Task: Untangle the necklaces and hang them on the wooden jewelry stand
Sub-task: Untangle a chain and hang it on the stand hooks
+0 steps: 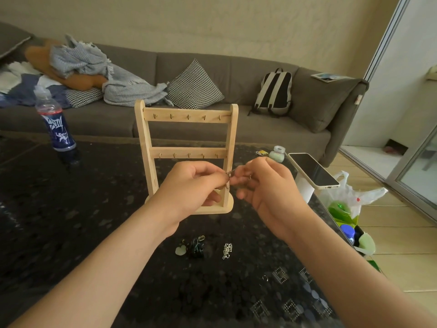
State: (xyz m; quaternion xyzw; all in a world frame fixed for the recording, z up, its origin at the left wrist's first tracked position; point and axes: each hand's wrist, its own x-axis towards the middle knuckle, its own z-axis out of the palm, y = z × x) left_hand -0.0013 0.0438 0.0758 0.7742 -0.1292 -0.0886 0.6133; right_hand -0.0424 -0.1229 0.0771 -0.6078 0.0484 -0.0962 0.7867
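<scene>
Two hands tease a fine chain apart just in front of the bare hooks.

Nearest on the dark counter (94,197) lie a silver chain (227,250) and, left of it, a dark tangle (195,247) with a pale pendant, set aside for later, I'd judge; above them the left hand (191,188) and right hand (267,185) each keep a narrow pinching grip on one small necklace (229,176), fingertips nearly meeting, likely to work a knot; just behind stands the wooden jewelry stand (145,147), hooks bare, close for an easy reach.
</scene>
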